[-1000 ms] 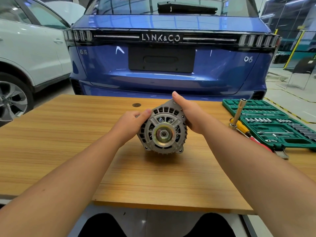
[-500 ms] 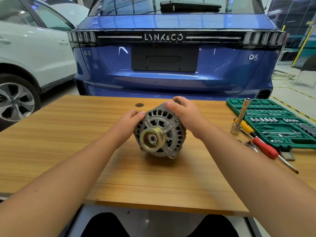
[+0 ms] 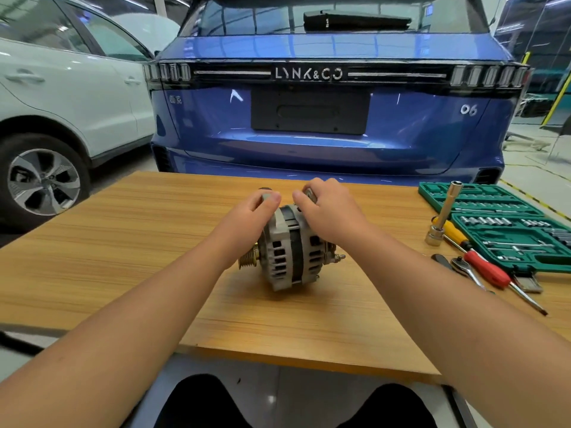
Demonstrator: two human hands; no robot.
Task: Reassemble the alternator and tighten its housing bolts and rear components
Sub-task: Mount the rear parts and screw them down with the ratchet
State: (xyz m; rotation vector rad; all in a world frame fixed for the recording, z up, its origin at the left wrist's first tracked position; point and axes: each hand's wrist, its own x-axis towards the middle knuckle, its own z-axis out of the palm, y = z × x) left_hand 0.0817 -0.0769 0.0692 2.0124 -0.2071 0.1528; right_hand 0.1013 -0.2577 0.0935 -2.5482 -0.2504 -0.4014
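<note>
Both your hands grip the alternator (image 3: 290, 251) from above on the wooden surface (image 3: 123, 242), your left hand (image 3: 247, 220) curled over the front housing and your right hand (image 3: 327, 211) over the rear. Below your left grip the pulley (image 3: 248, 259) points outward; below your right, the rear terminal stud (image 3: 338, 257). Laid sideways like this, the housing seam probably faces you for checking. Well right of your right grip wait the socket set (image 3: 500, 220), nut driver (image 3: 443, 216), ratchet (image 3: 463, 267) and screwdriver (image 3: 488, 268).
</note>
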